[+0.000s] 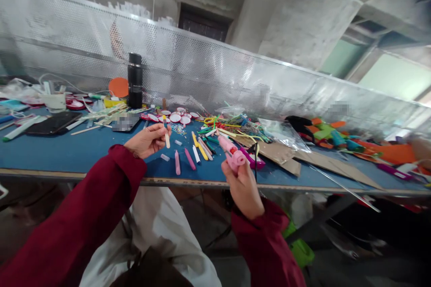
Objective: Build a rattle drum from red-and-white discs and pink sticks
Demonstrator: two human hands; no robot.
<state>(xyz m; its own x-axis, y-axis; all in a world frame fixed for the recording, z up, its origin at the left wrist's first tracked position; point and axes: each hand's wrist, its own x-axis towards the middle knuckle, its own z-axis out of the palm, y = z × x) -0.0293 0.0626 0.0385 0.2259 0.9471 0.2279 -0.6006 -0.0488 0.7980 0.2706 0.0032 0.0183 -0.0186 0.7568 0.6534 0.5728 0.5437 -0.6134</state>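
Between the fingers of my left hand [148,140] is a wooden craft stick [167,141], held nearly upright above the blue table [111,157]. Its top end carries a yellow and dark patch. My right hand [245,188] wraps round a pink glue gun [230,150], whose nozzle points up and away to the left. Below and between the hands lie a light pink marker [177,162], a magenta marker [190,159] and several yellow, white and dark ones. Two small clear caps rest near the left hand.
A black thermos [135,80] stands at the back left, near a dark phone [54,123]. Red-and-white discs [175,118] and coloured pipe cleaners [224,123] pile up along the perforated metal screen [202,71]. Cardboard pieces [336,168] and a thin rod [346,187] lie right.
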